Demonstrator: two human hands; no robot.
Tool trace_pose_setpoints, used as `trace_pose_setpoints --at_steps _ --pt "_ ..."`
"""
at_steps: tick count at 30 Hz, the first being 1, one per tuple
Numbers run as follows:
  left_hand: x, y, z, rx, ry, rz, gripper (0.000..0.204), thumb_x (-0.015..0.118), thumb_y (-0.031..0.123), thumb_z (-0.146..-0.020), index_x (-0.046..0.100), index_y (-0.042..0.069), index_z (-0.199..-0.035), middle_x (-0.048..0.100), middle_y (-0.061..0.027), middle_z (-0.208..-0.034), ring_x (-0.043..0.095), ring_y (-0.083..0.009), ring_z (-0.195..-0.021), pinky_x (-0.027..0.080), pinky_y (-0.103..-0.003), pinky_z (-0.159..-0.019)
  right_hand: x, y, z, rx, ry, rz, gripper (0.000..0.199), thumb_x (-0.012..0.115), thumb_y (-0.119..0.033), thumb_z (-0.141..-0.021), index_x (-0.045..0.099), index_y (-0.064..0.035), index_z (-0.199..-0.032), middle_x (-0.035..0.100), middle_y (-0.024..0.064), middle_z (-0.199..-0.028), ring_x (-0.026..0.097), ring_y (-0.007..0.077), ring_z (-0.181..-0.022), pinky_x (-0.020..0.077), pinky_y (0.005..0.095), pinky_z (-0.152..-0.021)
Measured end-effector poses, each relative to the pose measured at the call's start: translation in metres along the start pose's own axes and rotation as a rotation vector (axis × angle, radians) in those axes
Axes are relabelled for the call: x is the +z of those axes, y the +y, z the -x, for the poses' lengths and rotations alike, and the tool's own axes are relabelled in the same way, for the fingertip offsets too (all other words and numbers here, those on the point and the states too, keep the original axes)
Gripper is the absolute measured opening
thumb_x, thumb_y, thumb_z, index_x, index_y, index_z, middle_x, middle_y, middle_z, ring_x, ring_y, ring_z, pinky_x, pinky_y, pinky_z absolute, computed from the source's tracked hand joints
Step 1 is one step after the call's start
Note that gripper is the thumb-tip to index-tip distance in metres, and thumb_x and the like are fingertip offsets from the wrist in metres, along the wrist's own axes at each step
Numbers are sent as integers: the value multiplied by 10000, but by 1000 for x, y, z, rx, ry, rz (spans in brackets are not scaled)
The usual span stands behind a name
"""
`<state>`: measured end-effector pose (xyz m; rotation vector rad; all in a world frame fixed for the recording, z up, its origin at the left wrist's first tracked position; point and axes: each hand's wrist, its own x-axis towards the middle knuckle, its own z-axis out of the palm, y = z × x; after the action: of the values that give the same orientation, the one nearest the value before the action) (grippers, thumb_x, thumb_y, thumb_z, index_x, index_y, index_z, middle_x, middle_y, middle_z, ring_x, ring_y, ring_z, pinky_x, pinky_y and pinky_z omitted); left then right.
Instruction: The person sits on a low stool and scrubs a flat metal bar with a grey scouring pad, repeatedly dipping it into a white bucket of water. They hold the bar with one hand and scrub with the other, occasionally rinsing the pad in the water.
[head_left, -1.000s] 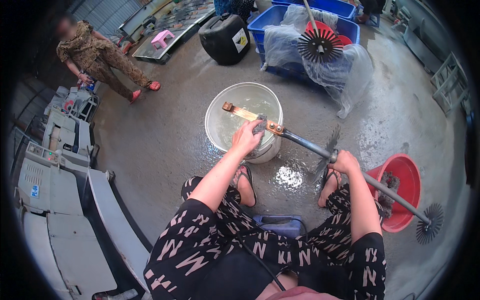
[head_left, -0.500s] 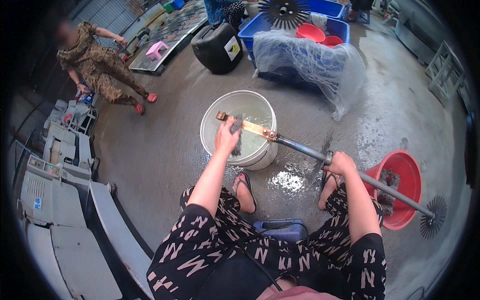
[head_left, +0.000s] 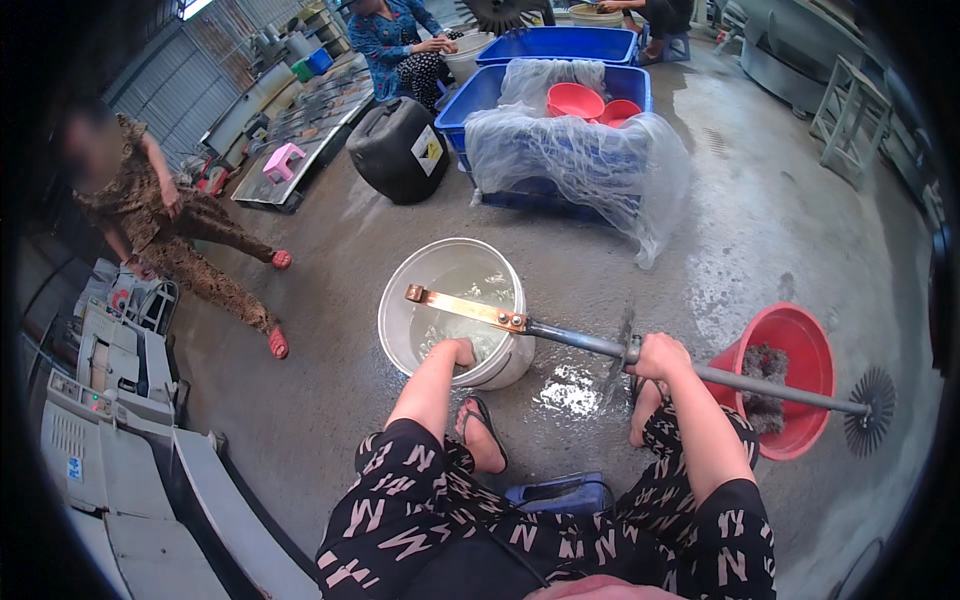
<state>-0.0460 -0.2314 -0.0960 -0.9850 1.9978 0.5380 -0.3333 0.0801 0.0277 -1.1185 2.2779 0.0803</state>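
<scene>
Two hands share the work: right hand (head_left: pixel 655 355) should grip the long metal rod (head_left: pixel 590 343) level at centre frame while left hand (head_left: pixel 462 352), fingers hidden, dips into the white bucket (head_left: pixel 400 300).

A long grey metal rod (head_left: pixel 690 368) with a copper-coloured end lies across a white water-filled bucket (head_left: pixel 400 330).
</scene>
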Motion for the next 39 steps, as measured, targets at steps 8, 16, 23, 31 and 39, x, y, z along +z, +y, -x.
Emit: trace_pose_setpoints --at_steps 8,16,23,31,39 --pt "-33 -13 159 637 470 928 388 736 99 -728 665 69 -1108 666 -29 -1060 603 -133 -956 489 -304 -860 3 1 0 -2 23 -17 502 752 -423 -674 698 -21 -969 680 178 -1012 649 324 -973 518 404 -853" --pt "5 111 143 199 1242 545 355 721 279 -757 657 178 -1091 607 -115 -979 621 -325 -896 512 -407 -771 8 -2 -3 -11 51 25 510 755 -437 -667 696 -33 -973 677 181 -1023 642 330 -989 512 414 -867" --pt "1 51 156 50 1420 558 317 702 248 -769 659 190 -1078 607 -104 -1021 637 -316 -878 521 -418 -756 4 -1 -4 4 49 -14 517 756 -443 -664 690 -30 -967 678 175 -1026 649 324 -974 513 413 -864" --pt "-8 86 148 224 1170 550 330 676 323 -805 670 177 -1101 608 -119 -968 612 -336 -906 494 -418 -786 2 -7 3 9 49 -1 501 782 -366 -672 661 10 -982 666 208 -1025 637 357 -981 507 428 -861" --pt "-18 69 116 -102 1316 708 355 651 367 -817 655 167 -1110 616 -121 -1035 608 -340 -973 482 -462 -818 5 -4 -3 3 51 13 518 765 -411 -674 678 -19 -1000 673 194 -1024 646 339 -975 506 418 -870"
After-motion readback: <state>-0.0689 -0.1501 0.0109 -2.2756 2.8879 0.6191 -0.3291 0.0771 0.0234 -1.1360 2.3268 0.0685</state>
